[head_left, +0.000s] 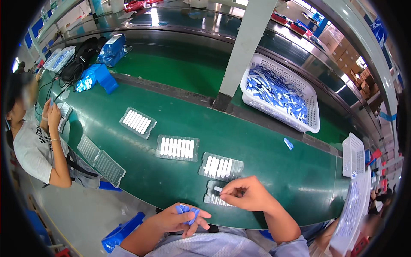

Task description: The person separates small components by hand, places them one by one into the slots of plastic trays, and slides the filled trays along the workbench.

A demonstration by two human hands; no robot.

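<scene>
A: Item one, what do we hold?
B: Our right hand [250, 195] pinches a small white piece [218, 189] over the clear tray [210, 198] at the belt's near edge. Our left hand [177, 219], curled shut, grips a bunch of blue pieces [185, 210] off the belt [257, 145], nearer us.
A: Room?
B: Three filled trays [178, 148] run far-left; bare green belt lies right. A white basket [314, 124] sits far right.
</scene>
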